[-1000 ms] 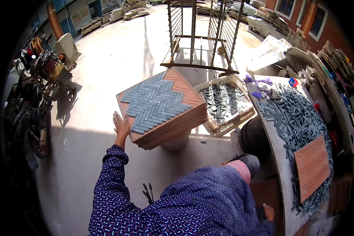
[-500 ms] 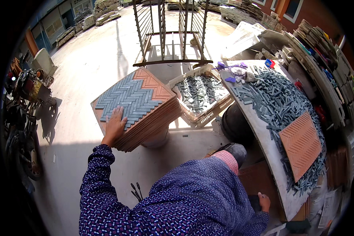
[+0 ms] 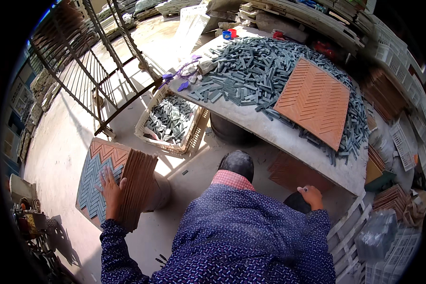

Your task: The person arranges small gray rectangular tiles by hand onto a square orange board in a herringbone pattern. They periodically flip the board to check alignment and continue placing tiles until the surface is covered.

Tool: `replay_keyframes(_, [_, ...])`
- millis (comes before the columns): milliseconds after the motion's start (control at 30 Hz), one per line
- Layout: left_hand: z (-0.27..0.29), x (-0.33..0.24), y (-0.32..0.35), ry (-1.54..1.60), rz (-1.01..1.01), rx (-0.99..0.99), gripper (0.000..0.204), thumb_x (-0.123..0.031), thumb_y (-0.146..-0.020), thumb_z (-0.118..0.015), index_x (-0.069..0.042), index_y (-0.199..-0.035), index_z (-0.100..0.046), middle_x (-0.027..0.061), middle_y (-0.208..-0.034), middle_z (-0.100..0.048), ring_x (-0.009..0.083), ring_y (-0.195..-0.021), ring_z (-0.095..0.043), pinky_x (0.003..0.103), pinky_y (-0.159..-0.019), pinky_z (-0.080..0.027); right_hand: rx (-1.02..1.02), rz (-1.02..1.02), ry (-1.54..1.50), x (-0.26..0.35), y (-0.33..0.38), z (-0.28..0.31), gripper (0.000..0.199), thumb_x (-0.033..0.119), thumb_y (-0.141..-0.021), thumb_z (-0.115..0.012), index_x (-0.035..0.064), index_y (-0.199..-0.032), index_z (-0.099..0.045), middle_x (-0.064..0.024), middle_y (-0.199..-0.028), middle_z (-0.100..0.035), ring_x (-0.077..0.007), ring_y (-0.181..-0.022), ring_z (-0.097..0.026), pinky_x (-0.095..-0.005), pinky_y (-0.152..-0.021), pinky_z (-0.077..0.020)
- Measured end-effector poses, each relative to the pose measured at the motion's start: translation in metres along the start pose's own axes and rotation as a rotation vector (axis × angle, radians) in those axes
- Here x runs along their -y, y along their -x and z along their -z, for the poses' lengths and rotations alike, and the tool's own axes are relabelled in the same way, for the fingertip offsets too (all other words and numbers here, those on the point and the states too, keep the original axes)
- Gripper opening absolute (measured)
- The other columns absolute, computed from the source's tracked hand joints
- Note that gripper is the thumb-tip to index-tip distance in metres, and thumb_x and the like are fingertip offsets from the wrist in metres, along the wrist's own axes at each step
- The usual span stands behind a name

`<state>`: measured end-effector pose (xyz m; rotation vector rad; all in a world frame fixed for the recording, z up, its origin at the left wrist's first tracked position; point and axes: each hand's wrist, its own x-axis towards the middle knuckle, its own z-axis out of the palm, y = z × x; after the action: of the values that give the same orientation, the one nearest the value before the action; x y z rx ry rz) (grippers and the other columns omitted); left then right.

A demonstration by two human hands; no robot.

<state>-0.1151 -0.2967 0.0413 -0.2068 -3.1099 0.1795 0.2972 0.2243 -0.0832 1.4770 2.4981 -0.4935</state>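
My left hand lies with fingers spread on a herringbone pattern of slate-grey strip tiles, at the left. The strips fill part of the top sheet of a stack of terracotta-coloured grooved sheets; its far corner shows bare orange grooves. By my knee, my right hand is closed, fingers curled in; what it may hold cannot be made out. Beyond it, an orange grooved sheet with no strips set in it rests on a heap of loose grey strips on the table.
A cream plastic crate of grey strips stands on the floor between stack and table. A dark metal rack rises behind it. Purple-and-white cloths and a blue ring-shaped piece lie at the table's far side. White crates stand at the right.
The view has swung right, so the table now sits centrally and the stack further left. My left hand stays on the strips, its fingers wider apart. My right hand remains by my knee.
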Motion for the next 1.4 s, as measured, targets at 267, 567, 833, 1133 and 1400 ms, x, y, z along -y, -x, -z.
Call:
replay_keyframes(267, [-0.038,-0.113,0.060,0.730,-0.608,0.191,0.062,-0.026,-0.090,-0.054,0.000,-0.141,-0.030,0.0233,-0.145,-0.031,0.0358,-0.134,-0.031,0.045,-0.109,-0.025,0.192,0.189,-1.453,0.099,-0.014,0.061,0.049,0.028,-0.093,-0.056,-0.0023,-0.129,-0.045,-0.0157,-0.116,-0.058,-0.0234,-0.101,-0.060,-0.0337,-0.084,-0.0503])
replay_keyframes(567, [-0.033,-0.167,0.116,0.818,-0.882,0.538,0.040,-0.009,-0.090,-0.054,0.002,-0.128,-0.049,0.0235,-0.117,-0.059,0.0285,-0.108,-0.058,0.036,-0.091,-0.045,-0.135,0.051,-2.487,0.131,-0.140,0.088,0.029,0.025,-0.081,-0.072,0.0145,-0.103,-0.057,-0.0011,-0.091,-0.063,-0.0166,-0.076,-0.059,-0.0220,-0.049,-0.0369])
replay_keyframes(833, [-0.047,-0.167,0.059,1.010,-0.845,0.608,0.047,-0.017,-0.092,-0.051,0.006,-0.132,-0.041,0.0196,-0.126,-0.053,0.0302,-0.108,-0.058,0.039,-0.091,-0.045,-0.188,0.336,-2.318,0.114,-0.061,0.115,0.013,0.011,-0.081,-0.068,0.0079,-0.093,-0.063,0.0004,-0.084,-0.064,-0.0101,-0.071,-0.058,-0.0231,-0.057,-0.0458])
replay_keyframes(1133, [0.045,-0.263,0.115,1.768,-0.458,0.696,0.060,-0.034,-0.095,-0.045,0.004,-0.139,-0.028,0.0176,-0.136,-0.041,0.0237,-0.124,-0.044,0.033,-0.102,-0.039,-0.011,0.344,-1.933,0.122,0.154,0.034,0.037,0.019,-0.082,-0.068,0.0014,-0.113,-0.056,-0.0077,-0.097,-0.063,-0.0156,-0.080,-0.061,-0.0275,-0.060,-0.0512])
replay_keyframes(1400, [-0.003,-0.253,0.097,1.354,-0.663,0.619,0.058,-0.027,-0.093,-0.048,0.003,-0.139,-0.028,0.0163,-0.134,-0.042,0.0212,-0.118,-0.046,0.031,-0.101,-0.039,0.222,0.499,-2.147,0.092,0.230,-0.016,0.065,0.036,-0.089,-0.061,0.0011,-0.137,-0.034,-0.0126,-0.117,-0.058,-0.0183,-0.097,-0.059,-0.0308,-0.071,-0.0537])
